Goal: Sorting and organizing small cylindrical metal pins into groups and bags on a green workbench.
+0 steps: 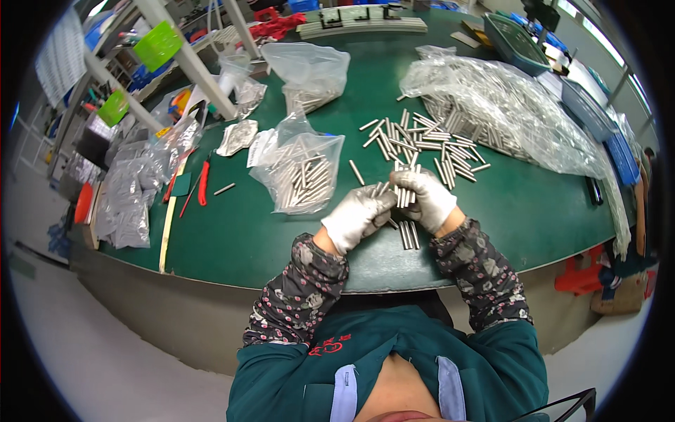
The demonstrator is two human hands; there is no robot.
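White gloves with grey fingertips cover both my hands, which meet over the near middle of the table. My right hand (430,198) is closed around several short metal pins (403,197), held side by side. Beside it, my left hand (357,216) is closed too, with metal pins (380,188) showing at its fingertips. Just below the hands, a few pins (409,235) lie in a row on the green table (232,243). Beyond the hands spreads a loose heap of pins (439,141), and one single pin (356,173) lies left of it.
A large clear plastic sheet (506,98) with many pins covers the right side. Left of my hands are a bag of pins (302,172), another bag (309,74) behind it, and red-handled pliers (203,184). Blue bins (590,109) line the right edge; a metal post (186,60) stands far left.
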